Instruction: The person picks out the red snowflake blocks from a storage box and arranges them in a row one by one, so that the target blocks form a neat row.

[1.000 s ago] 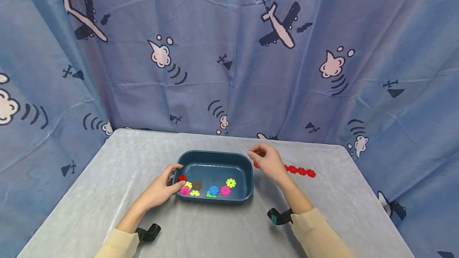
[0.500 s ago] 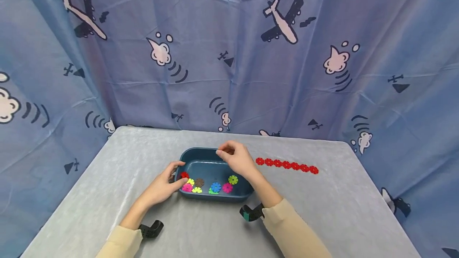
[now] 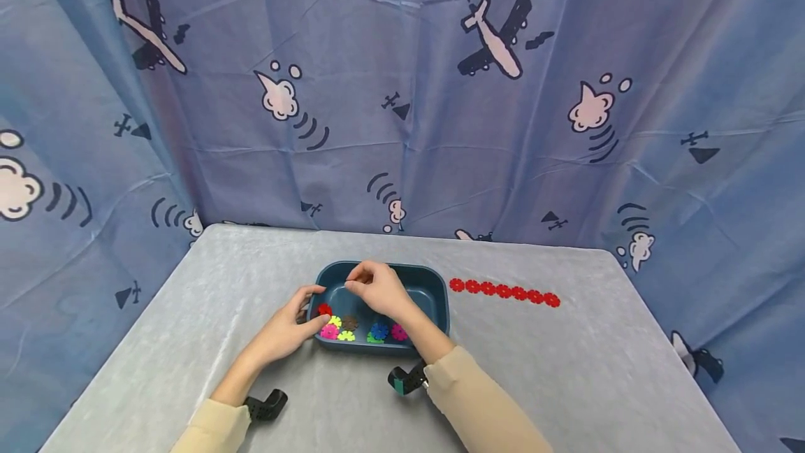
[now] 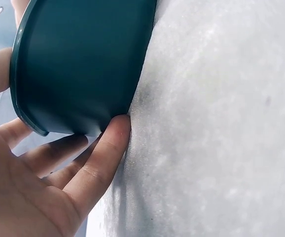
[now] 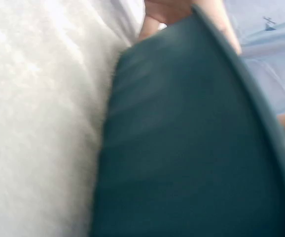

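A dark teal plastic tray [image 3: 443, 299] sits mid-table. My left hand [image 3: 283, 331] holds its left end, thumb over the rim; in the left wrist view the fingers [image 4: 95, 170] lie along the tray's outer wall. Above the tray's interior is my right hand [image 3: 382, 293], fingers bent and tips close together, with nothing visible between them. Notched plastic discs lie along the tray's near side: a red disc [image 3: 324, 309], a brown disc [image 3: 349, 323], a blue disc [image 3: 379, 331], a pink disc [image 3: 399, 332] and several others. The right forearm hides part of the tray.
Right of the tray, a straight row of red notched discs [image 3: 504, 291] lies on the pale cloth-covered table [image 3: 251, 257]. A blue curtain [image 3: 352, 89] with airplane prints hangs behind the table's far edge. Black camera mounts are strapped to both wrists.
My right hand has moved left from the row of red discs to above the tray, uncovering the whole row. My left hand stays on the tray's left end.
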{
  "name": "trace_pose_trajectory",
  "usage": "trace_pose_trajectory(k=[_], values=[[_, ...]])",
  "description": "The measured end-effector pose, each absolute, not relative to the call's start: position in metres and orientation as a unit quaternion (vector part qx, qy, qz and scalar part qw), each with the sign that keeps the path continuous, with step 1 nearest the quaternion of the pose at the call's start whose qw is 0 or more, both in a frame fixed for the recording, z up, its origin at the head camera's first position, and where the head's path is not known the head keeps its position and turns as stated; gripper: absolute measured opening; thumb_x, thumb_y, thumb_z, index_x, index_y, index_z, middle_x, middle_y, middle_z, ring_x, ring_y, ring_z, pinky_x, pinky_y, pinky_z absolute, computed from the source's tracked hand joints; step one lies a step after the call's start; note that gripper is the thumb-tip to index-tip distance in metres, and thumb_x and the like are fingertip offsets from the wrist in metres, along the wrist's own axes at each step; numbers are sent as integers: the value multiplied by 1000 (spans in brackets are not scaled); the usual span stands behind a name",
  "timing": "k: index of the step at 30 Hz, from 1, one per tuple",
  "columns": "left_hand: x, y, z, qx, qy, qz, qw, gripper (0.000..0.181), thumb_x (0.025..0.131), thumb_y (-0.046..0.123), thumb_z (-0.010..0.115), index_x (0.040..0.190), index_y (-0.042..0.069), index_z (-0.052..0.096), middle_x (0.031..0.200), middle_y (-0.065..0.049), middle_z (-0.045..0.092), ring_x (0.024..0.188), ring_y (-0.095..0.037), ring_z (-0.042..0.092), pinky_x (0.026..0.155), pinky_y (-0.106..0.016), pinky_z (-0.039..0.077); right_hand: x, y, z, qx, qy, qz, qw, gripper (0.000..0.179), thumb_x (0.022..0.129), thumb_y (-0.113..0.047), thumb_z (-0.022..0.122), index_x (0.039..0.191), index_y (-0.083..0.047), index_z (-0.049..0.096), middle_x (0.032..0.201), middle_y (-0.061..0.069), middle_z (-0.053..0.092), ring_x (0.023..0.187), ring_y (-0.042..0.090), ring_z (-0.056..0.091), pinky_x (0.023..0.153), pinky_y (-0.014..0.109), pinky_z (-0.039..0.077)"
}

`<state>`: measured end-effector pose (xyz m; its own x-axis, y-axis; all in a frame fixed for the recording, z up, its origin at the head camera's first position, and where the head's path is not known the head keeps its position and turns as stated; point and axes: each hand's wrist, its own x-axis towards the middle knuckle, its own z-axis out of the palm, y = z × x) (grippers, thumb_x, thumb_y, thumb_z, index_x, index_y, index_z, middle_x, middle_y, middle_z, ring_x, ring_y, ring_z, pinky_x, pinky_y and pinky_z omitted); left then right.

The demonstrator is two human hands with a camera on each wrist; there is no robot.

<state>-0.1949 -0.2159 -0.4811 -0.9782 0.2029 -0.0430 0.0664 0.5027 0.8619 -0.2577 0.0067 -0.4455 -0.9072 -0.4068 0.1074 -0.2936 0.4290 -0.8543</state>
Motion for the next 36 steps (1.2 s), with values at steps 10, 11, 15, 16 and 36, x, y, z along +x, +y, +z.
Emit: trace_pose_trajectory(k=[10,11,15,16,36], values=[[-195,-217,-483,78,866,489,65,57,99,33,68,148,20,44,154,-21,43,135,-46,48,110,-59,40,-261,-14,-463,-230,857,-448,112,13,93,-13,75,102,-6,70,81,-1,61,67,12,56,58,25,47],[-195,-217,-483,77,866,490,66,56,99,33,68,148,21,44,154,-21,43,135,-46,49,109,-60,40,-261,-15,-465,-235,857,-444,117,13,93,-13,76,103,-6,70,80,-1,61,66,13,56,57,25,47],[-194,-218,-481,78,867,487,68,58,99,36,68,149,21,43,154,-25,40,135,-47,48,108,-61,41,-262,-20,-470,-253,860,-421,139,17,92,-13,76,106,-7,69,81,-2,61,66,12,56,58,24,47],[-194,-218,-480,79,868,486,70,59,99,38,67,149,21,42,155,-25,39,136,-48,47,109,-61,40,-262,-21,-471,-257,860,-418,145,17,92,-13,77,106,-6,69,80,-2,61,65,11,56,58,24,47],[-195,-218,-483,92,857,500,82,62,99,41,67,151,21,40,157,-24,36,136,-47,47,106,-59,44,-261,-28,-482,-278,898,-316,129,15,93,-15,76,103,-13,65,83,-4,55,70,10,51,62,24,46]])
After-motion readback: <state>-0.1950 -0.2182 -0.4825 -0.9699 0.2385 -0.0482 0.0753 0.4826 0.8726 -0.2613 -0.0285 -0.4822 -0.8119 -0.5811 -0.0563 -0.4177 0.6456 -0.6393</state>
